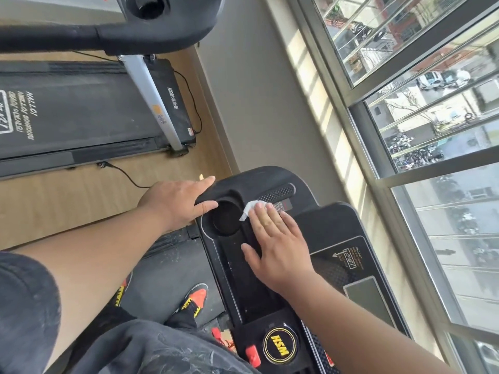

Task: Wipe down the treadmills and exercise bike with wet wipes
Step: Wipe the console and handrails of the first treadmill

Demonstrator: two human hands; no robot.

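A second treadmill [81, 112] is lying on the wooden floor [67, 201] to the left of the near treadmill console [270, 265], well apart from it, with a black cable [127, 176] trailing between them. The left hand [178, 202] is gripping the console's far left corner, thumb hooked over the top beside the round cup holder [225, 218] and fingers wrapping the outer edge. Just right of the cup holder, the right hand [278, 244] is lying flat and spread on the console, pressing a white wet wipe [249, 210] under its fingertips; part of the wipe is sticking out past the fingers. Below the console, orange and black shoes [195, 298] are standing on the belt. To the console's right, a window [432, 130] is showing a street.
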